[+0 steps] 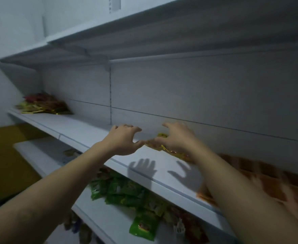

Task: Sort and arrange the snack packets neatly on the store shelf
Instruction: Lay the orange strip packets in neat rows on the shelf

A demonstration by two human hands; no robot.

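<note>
Both arms reach up to the middle shelf of a white store rack. The left hand hovers above the shelf board, its grip spread, with the fingers bent like a claw and holding nothing. Its thumb tip is just beside a small heap of yellow snack packets. The right hand is over that heap, its grip also spread, thumb held wide and fingers bent down toward the packets. Whether they press on the packets cannot be told.

Right of the heap, a blurred row of orange packets lies along the same shelf, partly behind the right forearm. At the far left end sits a pile of red and yellow packets. Green packets lie scattered on the lower shelf.
</note>
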